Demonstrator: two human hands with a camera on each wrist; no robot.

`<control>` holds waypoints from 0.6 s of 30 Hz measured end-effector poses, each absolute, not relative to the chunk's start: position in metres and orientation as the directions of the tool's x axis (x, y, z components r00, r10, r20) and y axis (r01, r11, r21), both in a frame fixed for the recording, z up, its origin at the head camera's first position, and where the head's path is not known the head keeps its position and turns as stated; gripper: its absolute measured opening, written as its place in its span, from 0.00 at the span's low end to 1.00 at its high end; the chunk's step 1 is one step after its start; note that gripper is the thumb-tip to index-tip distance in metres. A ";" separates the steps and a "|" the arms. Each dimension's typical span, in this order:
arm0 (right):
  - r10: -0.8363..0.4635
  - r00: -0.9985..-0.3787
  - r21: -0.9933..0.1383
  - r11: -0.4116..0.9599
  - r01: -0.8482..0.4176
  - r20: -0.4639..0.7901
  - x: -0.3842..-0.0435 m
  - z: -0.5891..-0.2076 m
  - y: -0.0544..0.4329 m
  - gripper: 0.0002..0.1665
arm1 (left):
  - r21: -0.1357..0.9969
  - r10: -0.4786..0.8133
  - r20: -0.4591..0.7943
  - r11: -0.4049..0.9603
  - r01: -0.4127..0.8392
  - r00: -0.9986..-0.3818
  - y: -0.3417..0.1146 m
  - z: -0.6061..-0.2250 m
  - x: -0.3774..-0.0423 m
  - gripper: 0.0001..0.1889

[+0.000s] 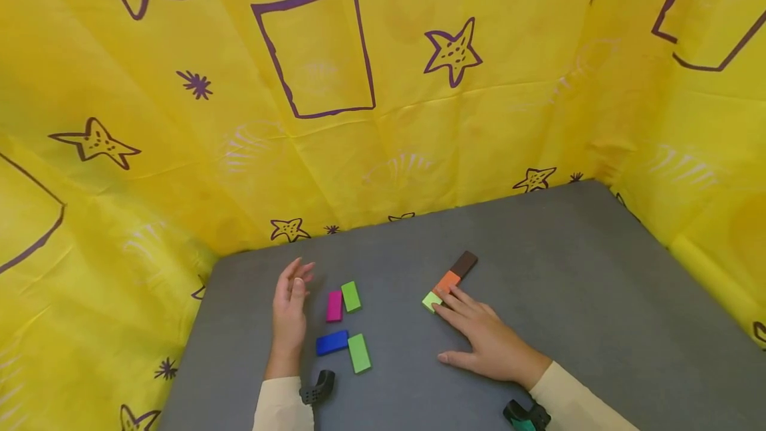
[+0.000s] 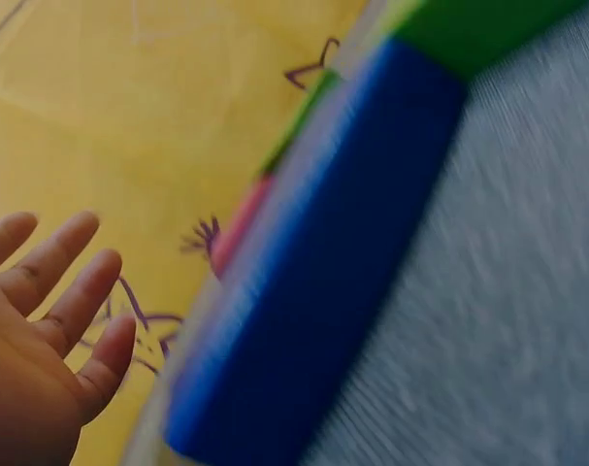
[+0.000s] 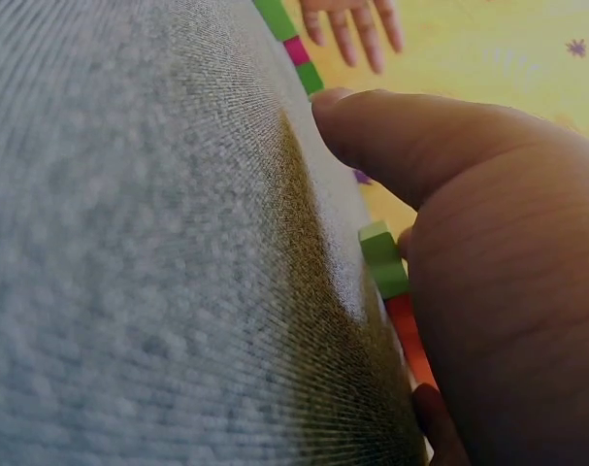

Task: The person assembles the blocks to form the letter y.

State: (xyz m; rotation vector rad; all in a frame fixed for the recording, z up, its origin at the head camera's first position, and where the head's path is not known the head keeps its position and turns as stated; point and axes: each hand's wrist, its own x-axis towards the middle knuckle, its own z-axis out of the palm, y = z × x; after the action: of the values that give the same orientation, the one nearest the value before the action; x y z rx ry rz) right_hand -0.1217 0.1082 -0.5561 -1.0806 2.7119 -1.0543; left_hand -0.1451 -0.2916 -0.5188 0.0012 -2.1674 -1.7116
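My right hand (image 1: 487, 344) lies over the lower end of a slanting row, its fairly straight fingertips at a light green block (image 1: 431, 302) and an orange block (image 1: 447, 282). A dark brown block (image 1: 464, 264) forms the row's far end. In the right wrist view the thumb (image 3: 410, 136) stretches out, holding nothing. My left hand (image 1: 290, 318) is turned on its side, fingers loosely bent and holding nothing. Close to its right are a magenta block (image 1: 334, 306) beside a green block (image 1: 351, 296), and a blue block (image 1: 332, 343) beside another green block (image 1: 360, 353).
The blocks lie on a dark grey table (image 1: 568, 265). Yellow cloth (image 1: 407, 132) with purple star drawings hangs behind the table and along its sides. A black wrist strap (image 1: 318, 388) shows on the left arm, and another strap (image 1: 526, 414) on the right.
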 end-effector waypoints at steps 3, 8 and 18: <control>-0.621 -0.757 -0.604 0.528 -0.597 0.205 -0.122 -0.556 0.108 0.49 | 0.946 -0.230 0.237 0.277 0.170 -0.944 -0.296 -0.528 -0.145 0.24; -0.623 -0.746 -0.587 0.520 -0.621 0.237 -0.121 -0.555 0.106 0.48 | 0.950 -0.179 0.201 0.275 0.147 -0.963 -0.302 -0.540 -0.144 0.25; -0.625 -0.749 -0.613 0.509 -0.604 0.219 -0.122 -0.555 0.109 0.48 | 0.926 -0.071 0.220 0.328 0.186 -0.973 -0.304 -0.548 -0.143 0.31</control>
State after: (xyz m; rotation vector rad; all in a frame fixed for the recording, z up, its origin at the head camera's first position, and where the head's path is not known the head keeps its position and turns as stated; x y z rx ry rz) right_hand -0.1221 0.1085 -0.5550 -1.1005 2.7031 -1.0794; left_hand -0.1432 -0.3042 -0.5478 -0.1049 -2.3711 -1.7000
